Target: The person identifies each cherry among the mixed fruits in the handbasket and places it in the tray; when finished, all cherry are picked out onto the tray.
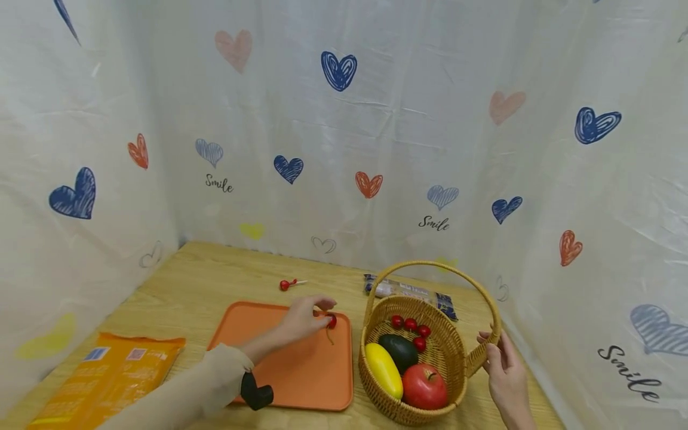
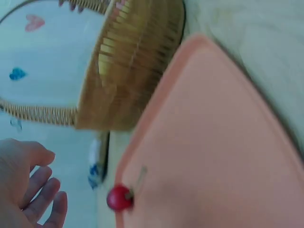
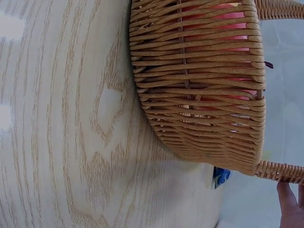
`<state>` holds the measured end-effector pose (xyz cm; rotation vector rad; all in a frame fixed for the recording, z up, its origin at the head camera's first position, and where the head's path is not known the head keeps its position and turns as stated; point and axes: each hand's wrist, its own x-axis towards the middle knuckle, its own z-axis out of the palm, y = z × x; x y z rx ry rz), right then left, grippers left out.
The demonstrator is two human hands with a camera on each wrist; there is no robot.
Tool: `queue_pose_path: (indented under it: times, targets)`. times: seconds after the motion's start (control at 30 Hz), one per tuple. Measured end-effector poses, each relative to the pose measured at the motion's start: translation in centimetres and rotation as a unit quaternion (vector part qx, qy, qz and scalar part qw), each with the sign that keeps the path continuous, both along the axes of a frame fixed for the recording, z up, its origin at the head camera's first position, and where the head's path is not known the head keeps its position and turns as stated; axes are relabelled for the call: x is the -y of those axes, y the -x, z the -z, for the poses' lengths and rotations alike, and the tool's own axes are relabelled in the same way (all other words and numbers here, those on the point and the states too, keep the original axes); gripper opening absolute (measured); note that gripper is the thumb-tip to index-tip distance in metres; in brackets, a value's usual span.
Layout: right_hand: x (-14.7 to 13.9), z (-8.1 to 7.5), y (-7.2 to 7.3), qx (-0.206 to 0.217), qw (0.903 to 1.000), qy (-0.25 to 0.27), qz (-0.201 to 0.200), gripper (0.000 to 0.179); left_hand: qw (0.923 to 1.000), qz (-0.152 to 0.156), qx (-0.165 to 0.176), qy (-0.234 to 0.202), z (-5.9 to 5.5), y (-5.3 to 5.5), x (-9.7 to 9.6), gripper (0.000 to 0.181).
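Note:
My left hand (image 1: 307, 319) hovers over the right side of the orange tray (image 1: 301, 382), fingers loosely bent and apart. A red cherry (image 1: 331, 321) with a stem overlaps its fingertips in the head view. In the left wrist view that cherry (image 2: 119, 197) lies at the tray's rim, separate from the hand (image 2: 33, 185). My right hand (image 1: 504, 370) holds the wicker basket (image 1: 371, 382) by the right base of its arched handle (image 1: 491, 310). Inside the basket are several cherries (image 1: 411, 324), a dark green avocado-like fruit (image 1: 399, 351), a yellow elongated fruit (image 1: 384, 370) and a red apple (image 1: 424, 387).
An orange packet (image 1: 107, 379) lies left of the tray. Behind the tray is a small red item with a pale stick (image 1: 285, 285). A long clear-and-blue package (image 1: 408, 291) lies behind the basket. Heart-printed curtains (image 1: 344, 131) enclose the wooden table (image 1: 226, 275).

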<state>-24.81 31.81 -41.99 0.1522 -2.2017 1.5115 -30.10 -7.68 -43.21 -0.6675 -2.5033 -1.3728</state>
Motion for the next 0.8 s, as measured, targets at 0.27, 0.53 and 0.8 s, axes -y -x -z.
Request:
queue_pose_path:
  times: [0.27,0.53,0.8]
  targets:
    - [-0.1,-0.1,0.0,-0.006,0.9998,0.017,-0.007,0.042,0.9981,0.054,0.01,-0.027,-1.3,-0.8,-3.9,0.027]
    - [-0.1,-0.3,0.0,-0.001,0.9999,-0.01,0.01,0.043,0.9938,0.095,0.015,-0.055,-2.6,-1.2,-7.4,0.025]
    - [0.0,-0.3,0.0,0.004,1.0,0.004,0.007,0.043,0.9926,0.117,0.028,-0.02,-3.0,-1.1,-12.0,0.025]
